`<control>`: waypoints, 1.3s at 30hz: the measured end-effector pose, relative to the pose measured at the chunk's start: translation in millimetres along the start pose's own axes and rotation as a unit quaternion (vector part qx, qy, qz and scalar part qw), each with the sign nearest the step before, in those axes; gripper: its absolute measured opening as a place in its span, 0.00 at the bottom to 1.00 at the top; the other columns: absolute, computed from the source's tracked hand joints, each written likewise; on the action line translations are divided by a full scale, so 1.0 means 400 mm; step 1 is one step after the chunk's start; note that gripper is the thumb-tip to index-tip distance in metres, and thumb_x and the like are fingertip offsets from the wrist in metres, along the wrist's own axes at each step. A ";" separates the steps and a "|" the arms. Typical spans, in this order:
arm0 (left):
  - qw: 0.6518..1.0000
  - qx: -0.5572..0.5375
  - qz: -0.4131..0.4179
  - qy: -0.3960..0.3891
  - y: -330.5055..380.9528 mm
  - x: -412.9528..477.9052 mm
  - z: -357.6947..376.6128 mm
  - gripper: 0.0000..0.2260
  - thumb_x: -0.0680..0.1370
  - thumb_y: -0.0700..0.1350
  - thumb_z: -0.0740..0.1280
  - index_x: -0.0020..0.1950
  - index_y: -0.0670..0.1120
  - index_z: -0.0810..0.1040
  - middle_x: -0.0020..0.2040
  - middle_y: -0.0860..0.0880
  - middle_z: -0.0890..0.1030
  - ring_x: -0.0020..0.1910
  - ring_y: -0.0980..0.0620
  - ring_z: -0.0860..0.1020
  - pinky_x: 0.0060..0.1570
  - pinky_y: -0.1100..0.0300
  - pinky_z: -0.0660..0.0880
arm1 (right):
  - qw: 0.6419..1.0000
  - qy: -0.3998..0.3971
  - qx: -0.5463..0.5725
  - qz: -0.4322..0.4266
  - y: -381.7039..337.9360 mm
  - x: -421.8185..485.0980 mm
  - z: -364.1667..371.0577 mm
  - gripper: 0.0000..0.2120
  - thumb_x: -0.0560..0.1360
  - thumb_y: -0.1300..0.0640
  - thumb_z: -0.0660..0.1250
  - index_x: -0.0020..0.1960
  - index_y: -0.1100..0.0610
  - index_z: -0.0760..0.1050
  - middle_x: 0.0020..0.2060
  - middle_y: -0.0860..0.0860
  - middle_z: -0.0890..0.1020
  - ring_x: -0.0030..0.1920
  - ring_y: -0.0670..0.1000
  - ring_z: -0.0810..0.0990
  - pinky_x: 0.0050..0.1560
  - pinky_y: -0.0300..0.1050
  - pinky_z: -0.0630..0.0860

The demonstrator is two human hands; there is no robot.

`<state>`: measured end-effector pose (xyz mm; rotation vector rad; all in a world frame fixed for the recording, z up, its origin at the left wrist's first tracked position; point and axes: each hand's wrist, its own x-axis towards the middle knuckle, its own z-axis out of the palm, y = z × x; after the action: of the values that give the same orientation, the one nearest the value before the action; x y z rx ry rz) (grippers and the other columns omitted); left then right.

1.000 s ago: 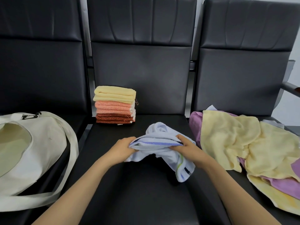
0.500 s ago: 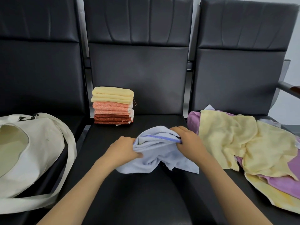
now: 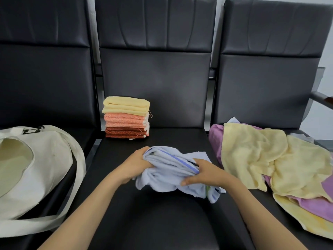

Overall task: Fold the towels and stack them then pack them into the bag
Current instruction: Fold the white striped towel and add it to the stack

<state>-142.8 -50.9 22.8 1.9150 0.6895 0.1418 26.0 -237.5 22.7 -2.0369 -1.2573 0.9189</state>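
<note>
Sliding lower than before, the right hand [image 3: 207, 175] is gripping the bunched pale blue towel [image 3: 167, 168]; the left hand [image 3: 134, 165] is clutching its other end, fingers curled into folds, on the middle seat [image 3: 153, 213].

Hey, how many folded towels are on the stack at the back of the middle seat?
3, by colour: yellow towel on top, salmon towel in the middle, rust-brown towel at the bottom. Each band shows several layers, so a colour could hide a second towel.
</note>
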 end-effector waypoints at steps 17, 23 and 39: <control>0.996 0.082 -0.039 0.002 -0.034 -0.011 0.021 0.07 0.75 0.42 0.62 0.49 0.50 0.78 0.43 0.50 0.81 0.39 0.53 0.78 0.38 0.60 0.73 | 0.976 0.050 -0.212 -0.016 0.038 0.046 0.058 0.06 0.75 0.54 0.66 0.42 0.53 0.71 0.39 0.47 0.76 0.41 0.48 0.75 0.40 0.36 0.70; 0.976 -0.212 -0.034 0.022 -0.004 -0.031 0.034 0.15 0.70 0.44 0.65 0.55 0.51 0.80 0.43 0.43 0.82 0.39 0.47 0.74 0.33 0.59 0.66 | 0.979 0.143 0.124 -0.073 -0.016 0.015 0.027 0.11 0.76 0.61 0.67 0.57 0.55 0.78 0.49 0.48 0.83 0.50 0.44 0.81 0.52 0.39 0.76; 0.977 0.112 0.144 -0.111 0.168 -0.122 -0.161 0.23 0.67 0.38 0.78 0.59 0.46 0.77 0.54 0.51 0.83 0.53 0.55 0.81 0.53 0.63 0.78 | 0.987 0.032 -0.135 -0.075 -0.211 -0.115 -0.130 0.27 0.63 0.52 0.78 0.59 0.40 0.74 0.49 0.40 0.82 0.51 0.43 0.80 0.52 0.40 0.78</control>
<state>-181.8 -43.8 119.9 2.2012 0.2832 0.0300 8.3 -251.8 129.5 -2.1186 -1.5450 0.6356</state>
